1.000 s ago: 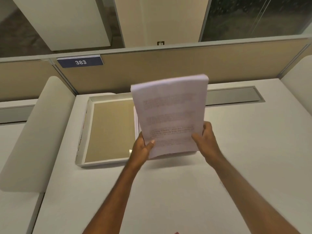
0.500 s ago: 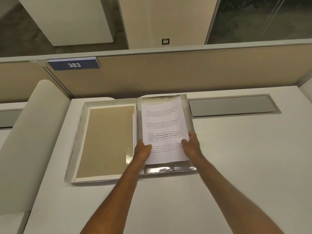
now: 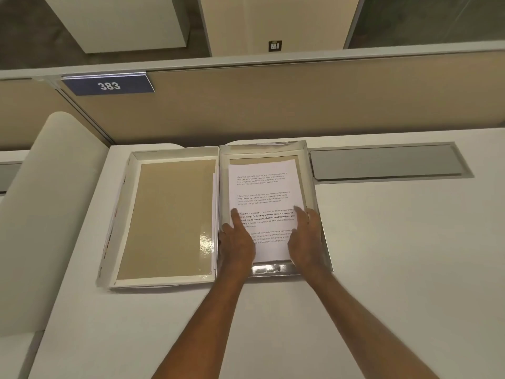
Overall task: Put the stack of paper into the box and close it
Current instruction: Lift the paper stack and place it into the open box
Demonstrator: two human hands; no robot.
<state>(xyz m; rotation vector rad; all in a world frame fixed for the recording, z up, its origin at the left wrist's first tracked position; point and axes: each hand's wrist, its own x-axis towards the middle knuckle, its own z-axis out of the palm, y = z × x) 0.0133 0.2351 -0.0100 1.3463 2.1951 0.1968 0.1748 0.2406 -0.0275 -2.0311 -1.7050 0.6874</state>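
Observation:
A flat box lies open on the white desk, hinged like a book. Its right half (image 3: 323, 242) has shiny silver walls and holds the stack of white printed paper (image 3: 263, 187), which lies flat inside. The lid (image 3: 166, 217), brown-lined with a white rim, lies open to the left. My left hand (image 3: 237, 242) rests flat on the stack's lower left part, index finger stretched out. My right hand (image 3: 306, 236) lies on the stack's lower right edge, fingers spread against the box wall. Neither hand grips the paper.
A beige partition (image 3: 300, 105) with a blue sign reading 383 (image 3: 108, 84) stands behind the desk. A grey cable flap (image 3: 388, 162) sits right of the box. A rounded white divider (image 3: 49, 214) borders the desk on the left.
The stack came down from being held upright in both hands into the box's right half. The hands have let go and now lie flat on top of it.

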